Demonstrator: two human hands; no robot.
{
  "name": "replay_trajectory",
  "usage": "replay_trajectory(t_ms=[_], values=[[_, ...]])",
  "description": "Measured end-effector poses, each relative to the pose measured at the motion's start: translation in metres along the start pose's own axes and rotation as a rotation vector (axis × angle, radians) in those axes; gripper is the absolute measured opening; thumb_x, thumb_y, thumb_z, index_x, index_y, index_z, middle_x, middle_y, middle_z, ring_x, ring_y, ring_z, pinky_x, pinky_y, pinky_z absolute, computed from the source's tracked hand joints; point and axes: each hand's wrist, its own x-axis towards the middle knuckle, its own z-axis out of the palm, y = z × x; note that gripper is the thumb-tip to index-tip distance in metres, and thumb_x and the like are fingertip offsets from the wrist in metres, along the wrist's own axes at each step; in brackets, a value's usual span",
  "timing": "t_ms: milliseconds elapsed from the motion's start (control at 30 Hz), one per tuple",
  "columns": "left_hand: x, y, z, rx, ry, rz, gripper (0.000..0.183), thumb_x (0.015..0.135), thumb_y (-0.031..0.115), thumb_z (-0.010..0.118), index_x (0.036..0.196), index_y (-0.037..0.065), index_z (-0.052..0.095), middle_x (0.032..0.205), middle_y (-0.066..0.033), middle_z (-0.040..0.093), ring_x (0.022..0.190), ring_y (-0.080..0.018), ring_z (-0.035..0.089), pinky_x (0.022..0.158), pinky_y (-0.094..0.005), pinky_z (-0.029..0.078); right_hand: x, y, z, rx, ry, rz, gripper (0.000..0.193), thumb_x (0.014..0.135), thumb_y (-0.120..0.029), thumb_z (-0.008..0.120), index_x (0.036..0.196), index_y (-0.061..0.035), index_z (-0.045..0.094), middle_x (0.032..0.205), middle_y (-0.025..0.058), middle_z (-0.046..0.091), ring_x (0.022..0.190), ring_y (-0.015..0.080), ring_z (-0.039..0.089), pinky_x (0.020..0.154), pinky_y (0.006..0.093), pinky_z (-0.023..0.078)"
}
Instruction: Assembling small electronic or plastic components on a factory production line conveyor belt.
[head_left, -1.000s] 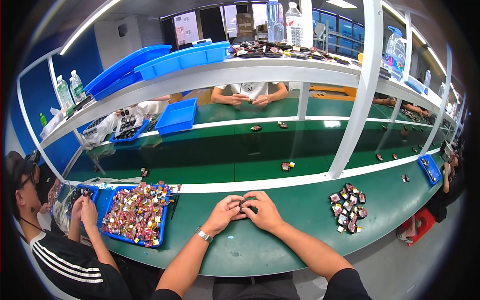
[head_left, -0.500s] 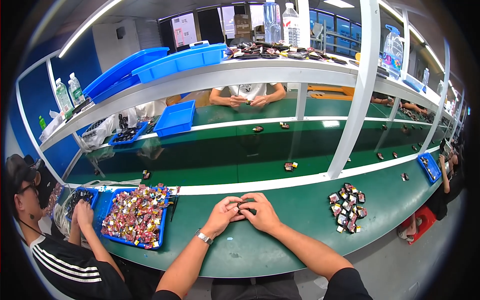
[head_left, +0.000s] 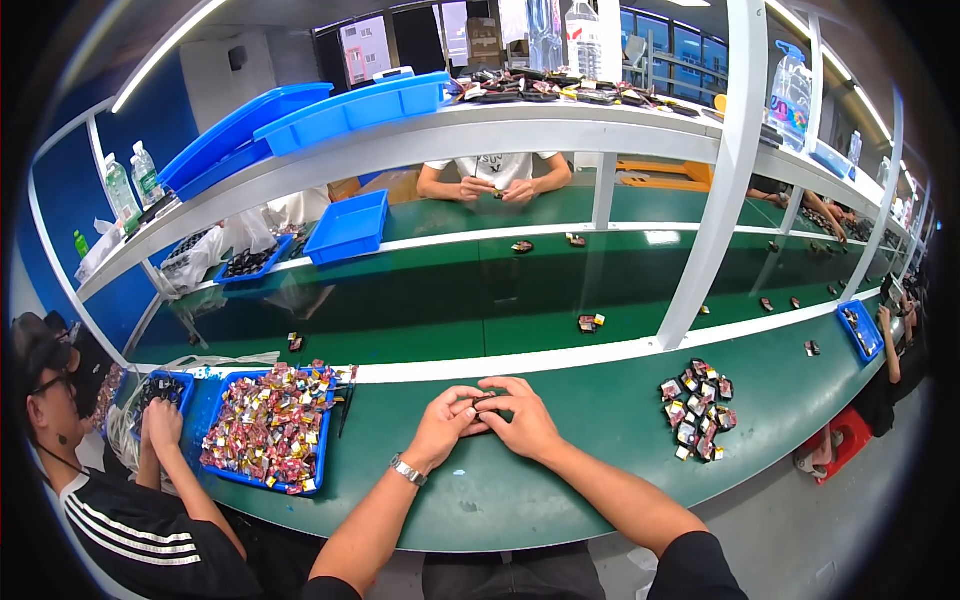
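My left hand (head_left: 443, 430) and my right hand (head_left: 523, 420) meet over the green bench, fingers bent and pinched together. Between their fingertips is a small dark piece (head_left: 481, 405), mostly covered, so its kind does not show. A watch with a metal band (head_left: 407, 469) is on my left wrist. To the left stands a blue tray (head_left: 324, 455) heaped with small red, white and yellow wrapped pieces (head_left: 265, 425). On the right lies a loose pile of small black pieces with red and white labels (head_left: 697, 412).
Beyond a white rail (head_left: 560, 360) runs a green belt (head_left: 420, 310) carrying scattered small pieces. A white post (head_left: 712, 190) rises right of centre under a shelf with blue trays (head_left: 350, 112). Co-workers sit at left (head_left: 130, 520), opposite (head_left: 495, 175) and far right.
The pieces on the belt have shifted slightly to the right. My hands stay together in nearly the same place, with small finger movements around the dark piece.
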Motion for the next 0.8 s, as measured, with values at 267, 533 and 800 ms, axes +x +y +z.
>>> replay_trajectory(t_ms=[267,533,800], values=[[-0.002,0.000,0.001,0.033,0.017,0.041,0.025,0.099,0.002,0.049,0.123,0.000,0.048,0.114,-0.0144,0.062,0.104,-0.0211,0.064,0.093,-0.0355,0.056,-0.002,-0.001,0.004,-0.005,-0.017,-0.016,0.020,0.080,-0.008,0.071,0.099,-0.0107,0.073,0.127,0.0063,0.061,0.119,0.0287,0.053,0.099,0.0393,0.046],[0.000,-0.001,0.002,-0.019,0.055,0.025,0.025,0.099,0.001,0.048,0.124,0.001,0.046,0.117,-0.0141,0.062,0.105,-0.0215,0.064,0.093,-0.0362,0.056,0.002,-0.010,-0.005,-0.163,0.110,-0.169,0.019,0.076,-0.002,0.070,0.094,-0.0062,0.068,0.107,0.0077,0.061,0.101,0.0273,0.059,0.081,0.0358,0.053],[0.001,0.000,0.003,-0.010,0.063,0.007,0.026,0.098,-0.002,0.045,0.124,0.000,0.046,0.116,-0.0142,0.062,0.107,-0.0209,0.063,0.093,-0.0360,0.056,0.000,-0.012,-0.001,-0.299,0.123,-0.270,0.020,0.076,-0.005,0.073,0.095,-0.0065,0.068,0.096,0.0062,0.061,0.088,0.0248,0.061,0.070,0.0345,0.054]])
